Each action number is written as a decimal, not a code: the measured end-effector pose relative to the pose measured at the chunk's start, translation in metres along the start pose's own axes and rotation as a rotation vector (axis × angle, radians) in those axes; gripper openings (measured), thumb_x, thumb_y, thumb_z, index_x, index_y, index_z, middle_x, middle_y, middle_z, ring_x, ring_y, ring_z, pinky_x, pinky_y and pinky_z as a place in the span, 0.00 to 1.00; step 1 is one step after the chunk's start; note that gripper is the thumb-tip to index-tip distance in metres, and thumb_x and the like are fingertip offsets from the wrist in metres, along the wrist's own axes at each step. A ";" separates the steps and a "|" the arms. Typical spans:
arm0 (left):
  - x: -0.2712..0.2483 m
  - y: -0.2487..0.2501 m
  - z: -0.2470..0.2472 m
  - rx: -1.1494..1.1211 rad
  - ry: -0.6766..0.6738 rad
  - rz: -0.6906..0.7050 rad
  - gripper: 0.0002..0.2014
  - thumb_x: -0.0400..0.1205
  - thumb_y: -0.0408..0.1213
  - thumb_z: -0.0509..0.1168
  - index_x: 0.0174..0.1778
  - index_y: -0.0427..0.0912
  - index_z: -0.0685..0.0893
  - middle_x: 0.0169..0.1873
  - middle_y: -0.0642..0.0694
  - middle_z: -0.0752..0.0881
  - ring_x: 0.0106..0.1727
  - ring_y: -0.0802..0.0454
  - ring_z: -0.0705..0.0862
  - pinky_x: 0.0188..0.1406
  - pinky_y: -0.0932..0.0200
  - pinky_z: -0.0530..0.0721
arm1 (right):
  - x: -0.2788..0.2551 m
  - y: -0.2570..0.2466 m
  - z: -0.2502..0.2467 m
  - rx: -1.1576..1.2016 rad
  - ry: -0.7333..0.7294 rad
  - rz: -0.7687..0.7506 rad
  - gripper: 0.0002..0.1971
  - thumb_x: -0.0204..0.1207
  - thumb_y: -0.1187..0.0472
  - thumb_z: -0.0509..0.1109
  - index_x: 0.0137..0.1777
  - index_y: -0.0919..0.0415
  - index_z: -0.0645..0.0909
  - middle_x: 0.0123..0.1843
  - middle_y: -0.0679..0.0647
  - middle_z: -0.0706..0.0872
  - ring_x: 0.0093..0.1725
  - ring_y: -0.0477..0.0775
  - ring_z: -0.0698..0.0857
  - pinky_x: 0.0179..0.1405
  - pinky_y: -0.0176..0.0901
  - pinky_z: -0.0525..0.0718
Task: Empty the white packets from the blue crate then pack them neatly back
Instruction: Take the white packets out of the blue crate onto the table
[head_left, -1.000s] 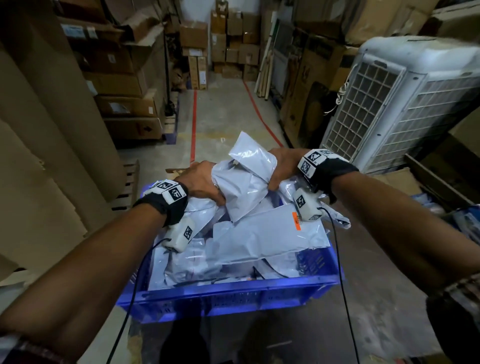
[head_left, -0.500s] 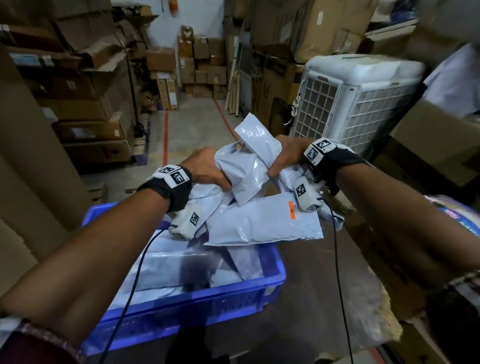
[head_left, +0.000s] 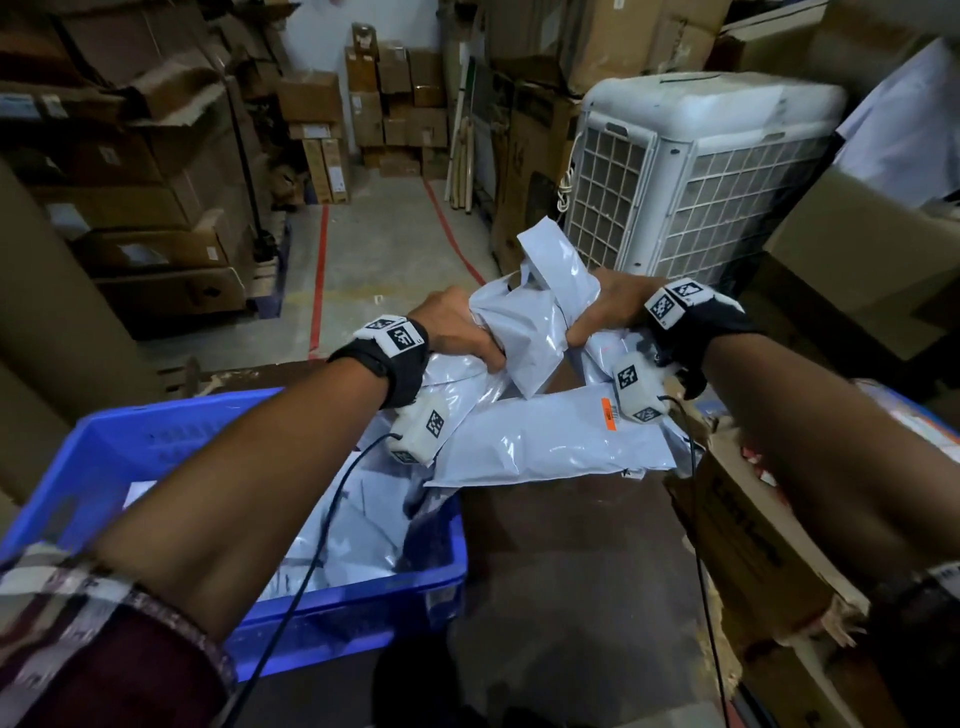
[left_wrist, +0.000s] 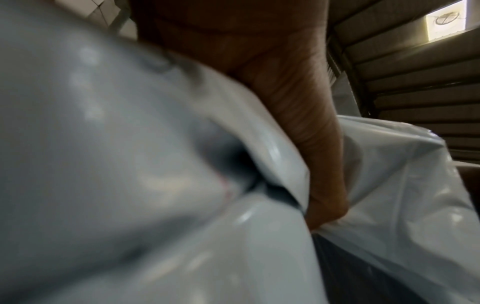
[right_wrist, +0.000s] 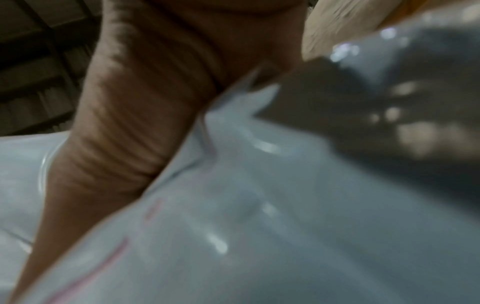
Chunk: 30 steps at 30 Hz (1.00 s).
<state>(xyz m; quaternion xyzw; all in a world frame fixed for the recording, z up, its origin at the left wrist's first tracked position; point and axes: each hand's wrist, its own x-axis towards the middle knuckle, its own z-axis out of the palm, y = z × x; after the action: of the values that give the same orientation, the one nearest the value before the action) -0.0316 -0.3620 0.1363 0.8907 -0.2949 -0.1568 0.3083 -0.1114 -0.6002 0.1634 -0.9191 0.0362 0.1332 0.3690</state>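
Glossy white packets (head_left: 540, 332), crumpled bundle, gripped between both hands.

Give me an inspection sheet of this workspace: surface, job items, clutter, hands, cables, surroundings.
Surface: dark brown table top, bare in front of the held bundle.
Job's things: blue crate at left, white packets left inside; a bundle of white packets lifted clear to its right.
Clutter: torn cardboard box at the table's right edge.
Hands: left hand and right hand grip the bundle from either side.
Cables: black cable from the left wrist crosses the crate; another hangs from the right wrist.
Surroundings: white air cooler, stacked cartons, red floor lines.
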 end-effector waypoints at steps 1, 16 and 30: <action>0.006 0.004 0.009 0.003 -0.010 -0.008 0.24 0.46 0.48 0.82 0.37 0.48 0.90 0.38 0.53 0.92 0.42 0.53 0.89 0.39 0.59 0.88 | -0.002 0.012 -0.002 0.013 0.000 0.013 0.19 0.60 0.67 0.87 0.49 0.54 0.88 0.45 0.47 0.93 0.50 0.53 0.89 0.60 0.55 0.85; 0.077 0.006 0.156 0.015 -0.191 -0.345 0.25 0.52 0.42 0.85 0.42 0.38 0.90 0.36 0.49 0.88 0.35 0.55 0.85 0.23 0.66 0.78 | 0.038 0.191 0.061 0.040 0.090 0.335 0.32 0.57 0.53 0.87 0.63 0.61 0.85 0.61 0.59 0.87 0.63 0.61 0.85 0.61 0.49 0.82; 0.106 -0.041 0.211 -0.178 0.016 -0.576 0.74 0.43 0.46 0.89 0.83 0.39 0.53 0.75 0.38 0.70 0.74 0.39 0.74 0.72 0.44 0.76 | 0.093 0.219 0.097 -0.172 0.043 0.292 0.35 0.76 0.41 0.72 0.80 0.51 0.69 0.81 0.54 0.72 0.79 0.58 0.72 0.79 0.49 0.66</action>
<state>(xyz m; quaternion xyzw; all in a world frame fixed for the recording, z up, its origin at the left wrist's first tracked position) -0.0292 -0.4982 -0.0607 0.9084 -0.0126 -0.2559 0.3305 -0.0788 -0.6892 -0.0758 -0.9349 0.1657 0.1683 0.2649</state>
